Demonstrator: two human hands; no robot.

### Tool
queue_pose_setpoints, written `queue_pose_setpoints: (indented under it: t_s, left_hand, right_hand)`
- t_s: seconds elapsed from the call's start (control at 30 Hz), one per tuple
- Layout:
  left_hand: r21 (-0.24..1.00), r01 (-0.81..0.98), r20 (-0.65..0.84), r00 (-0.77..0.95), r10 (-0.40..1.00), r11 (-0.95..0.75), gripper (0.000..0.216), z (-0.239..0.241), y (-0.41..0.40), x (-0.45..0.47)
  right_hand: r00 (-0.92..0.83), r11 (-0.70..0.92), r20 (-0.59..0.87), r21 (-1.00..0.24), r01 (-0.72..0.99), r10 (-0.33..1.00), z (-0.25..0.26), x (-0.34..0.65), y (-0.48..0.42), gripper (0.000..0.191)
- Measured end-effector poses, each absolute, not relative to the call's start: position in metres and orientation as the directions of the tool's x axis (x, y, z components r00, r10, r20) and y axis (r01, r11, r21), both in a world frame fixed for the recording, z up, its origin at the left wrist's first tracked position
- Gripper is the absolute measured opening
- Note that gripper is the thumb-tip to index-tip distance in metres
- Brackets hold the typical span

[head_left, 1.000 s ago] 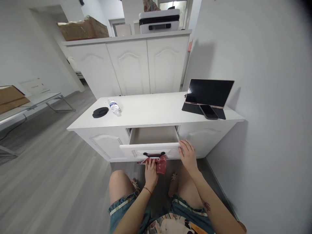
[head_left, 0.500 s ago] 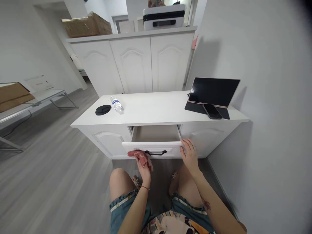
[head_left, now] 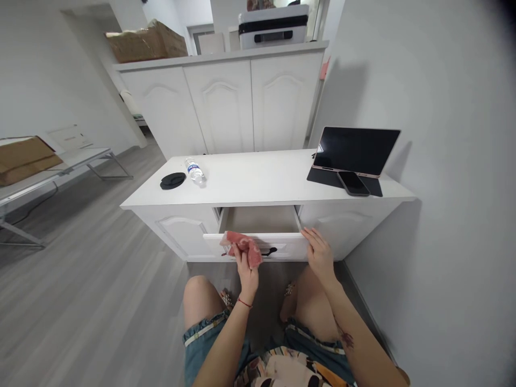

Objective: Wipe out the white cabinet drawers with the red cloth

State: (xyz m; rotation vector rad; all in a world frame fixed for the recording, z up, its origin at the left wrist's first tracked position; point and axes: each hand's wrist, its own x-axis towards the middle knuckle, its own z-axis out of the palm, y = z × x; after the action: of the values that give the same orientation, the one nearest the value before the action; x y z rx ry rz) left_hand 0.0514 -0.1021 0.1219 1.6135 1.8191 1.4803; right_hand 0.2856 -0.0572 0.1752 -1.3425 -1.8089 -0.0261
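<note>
1. The left hand (head_left: 246,273), fingers pinched, has the red cloth (head_left: 245,247) bunched at the drawer (head_left: 260,220) front, partly hiding the handle (head_left: 270,251).
2. The right hand (head_left: 320,257), loosely bent, touches the drawer's right corner; whether it grips, I can't tell.
3. Pushing in could pinch those fingertips.
4. Loose cloth might snag on the handle.

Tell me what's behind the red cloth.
Behind the red patterned cloth are the drawer front and black handle, its right end showing; the left end is covered.
</note>
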Motion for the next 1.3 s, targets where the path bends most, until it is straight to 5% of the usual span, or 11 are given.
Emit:
queue_pose_setpoints:
  t_s: [0.23, 0.4, 0.7, 1.07, 1.3]
  left_hand:
    - [0.646, 0.703, 0.450, -0.037, 0.892, -0.297, 0.038, 0.136, -0.105, 0.091]
    - [0.553, 0.698, 0.375, 0.279, 0.884, -0.455, 0.043, 0.131, -0.097, 0.134]
    - [0.389, 0.716, 0.236, 0.530, 0.814, -0.580, 0.045, 0.100, -0.082, 0.153]
    - [0.327, 0.805, 0.188, 0.457, 0.869, -0.494, 0.047, 0.062, -0.092, 0.107]
    - [0.432, 0.840, 0.152, 0.290, 0.945, -0.327, 0.058, 0.044, -0.118, 0.078]
  right_hand:
    - [-0.101, 0.446, 0.576, -0.497, 0.744, 0.811, 0.183, 0.299, -0.055, 0.050]
    - [-0.184, 0.477, 0.533, -0.487, 0.732, 0.826, 0.187, 0.307, -0.048, 0.054]
    - [-0.210, 0.436, 0.468, -0.449, 0.780, 0.858, 0.195, 0.307, -0.051, 0.057]
    - [-0.161, 0.393, 0.539, -0.349, 0.851, 0.827, 0.196, 0.293, -0.057, 0.036]
    - [-0.168, 0.400, 0.627, -0.250, 0.882, 0.761, 0.181, 0.260, -0.061, 0.037]
